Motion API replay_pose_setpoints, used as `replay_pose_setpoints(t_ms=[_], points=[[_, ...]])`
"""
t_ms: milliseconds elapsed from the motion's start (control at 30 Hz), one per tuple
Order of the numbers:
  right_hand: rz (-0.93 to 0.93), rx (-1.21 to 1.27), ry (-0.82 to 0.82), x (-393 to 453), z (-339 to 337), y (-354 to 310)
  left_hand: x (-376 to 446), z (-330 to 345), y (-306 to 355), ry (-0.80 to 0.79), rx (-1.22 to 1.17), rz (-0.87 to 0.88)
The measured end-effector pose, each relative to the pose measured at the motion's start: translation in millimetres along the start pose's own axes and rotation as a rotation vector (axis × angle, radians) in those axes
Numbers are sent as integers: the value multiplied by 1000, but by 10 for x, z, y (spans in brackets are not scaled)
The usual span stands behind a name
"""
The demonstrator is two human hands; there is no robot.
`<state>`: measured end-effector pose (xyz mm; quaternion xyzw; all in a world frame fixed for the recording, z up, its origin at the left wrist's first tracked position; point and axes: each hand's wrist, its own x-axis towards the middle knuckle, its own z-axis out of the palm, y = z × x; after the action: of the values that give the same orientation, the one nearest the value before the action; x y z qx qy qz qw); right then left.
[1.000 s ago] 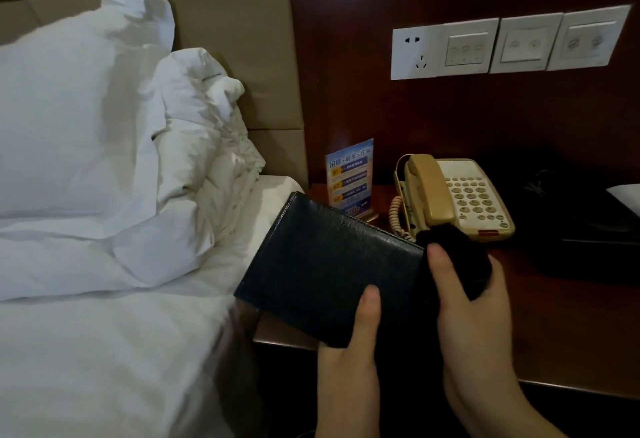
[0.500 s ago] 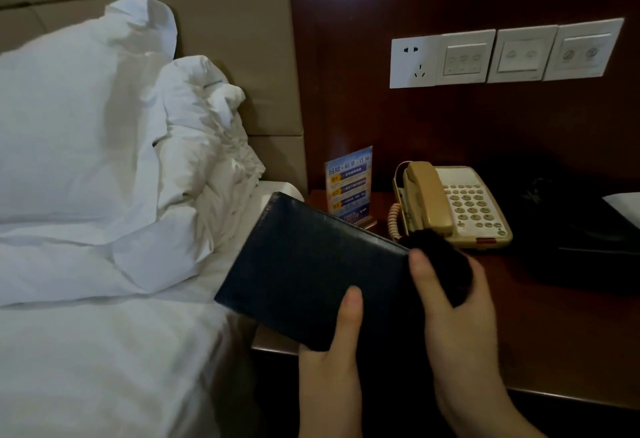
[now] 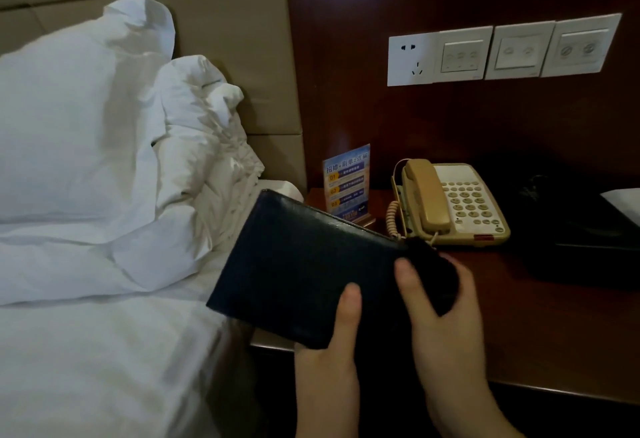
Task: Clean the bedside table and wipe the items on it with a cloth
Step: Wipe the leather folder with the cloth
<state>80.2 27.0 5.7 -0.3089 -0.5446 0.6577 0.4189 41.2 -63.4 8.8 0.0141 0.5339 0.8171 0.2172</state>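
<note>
Bed (image 3: 104, 351) fills your 9 o'clock side, white pillows (image 3: 79, 132) piled at 10. Bedside table (image 3: 554, 333) is the dark wood top from 12 round to 3; a bare strip shows along the near edge.

On it, at 1 o'clock: beige telephone (image 3: 453, 205), handset in its cradle. Blue sign card (image 3: 346, 183) stands at 12, just left of the phone. Something black sits at 2 to 3, too dark to identify.

Dark folder (image 3: 304, 271) is off the table, held in the air over the gap between bed and table. Long axis runs from 10 o'clock down to 4.

Your left hand (image 3: 332, 361) grips the folder's near edge, thumb flat on the cover, other fingers hidden underneath. Your right hand (image 3: 446, 330) is curled round a bunched black cloth (image 3: 436, 275), thumb on top, at the folder's right end.

Key relation: uncleaned cover lies toward 10 from the cloth, so my read is your right hand wipes along the long axis while your left steadies.
</note>
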Motion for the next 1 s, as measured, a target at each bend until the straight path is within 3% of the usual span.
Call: replay_pose_setpoints(t_ms=[133, 333, 467, 633, 733, 800, 900, 1000], points=[[-71, 14, 83, 171, -148, -79, 10, 4, -38, -124, 36, 1], [-27, -41, -96, 22, -67, 73, 138, -71, 64, 62, 6, -30], [12, -80, -182, 26, -41, 68, 213, -177, 172, 59, 53, 5], [-34, -123, -165, 265, -241, -176, 315, -260, 223, -196, 220, 20], [126, -138, -349, 365, -340, -251, 293, -265, 249, -340, 298, -10], [183, -110, -438, 367, -363, -252, 265, -235, 216, -267, 358, 86], [165, -58, -486, 316, -345, -241, 269, -193, 127, -34, 406, 311], [161, -44, -541, 261, -304, -190, 255, -141, 130, 5, 440, 343]])
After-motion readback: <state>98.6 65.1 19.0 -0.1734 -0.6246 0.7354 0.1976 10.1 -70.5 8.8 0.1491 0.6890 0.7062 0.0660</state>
